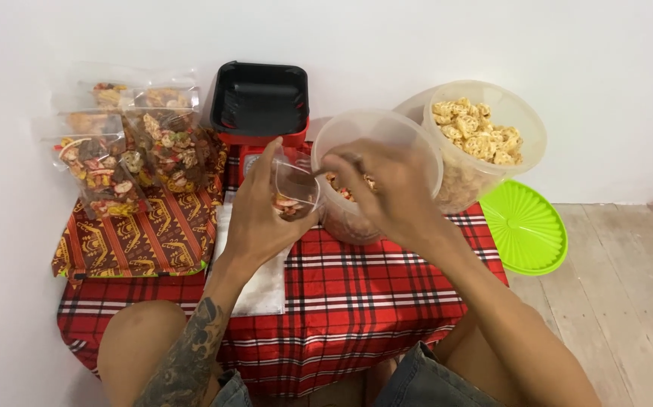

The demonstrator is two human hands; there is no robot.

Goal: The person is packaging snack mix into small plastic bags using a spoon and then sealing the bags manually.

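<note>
Holding a small clear plastic bag (295, 188) open at its mouth, the left hand (262, 218) has its fingers curled round the bag's side, thumb toward the person. Some reddish and pale snack pieces lie in the bottom of the bag, which hangs above the near middle of the bench (357, 294), just beside a large clear tub (372, 143). The right hand (387, 188) reaches over that tub's rim, fingers closed on a thin handle, seemingly a spoon (338, 162); its working end is hidden, so what it carries cannot be told. The tub holds more of the mixed snack at its bottom.

Behind and to the right stands a second round tub (492, 143), filled high with pale yellow ruffled crackers. Its bright green lid (526, 226) lies on the wooden floor (613, 286) at the bench's right edge. A red scale with a black tray (260, 102) on top sits against the white wall. To the left, several sealed bags of mixed snacks (130, 154) are stacked on a red and gold patterned cloth (145, 234). A red plaid cloth covers the bench, and a flat stack of clear empty bags (262, 286) lies beneath the left wrist.
</note>
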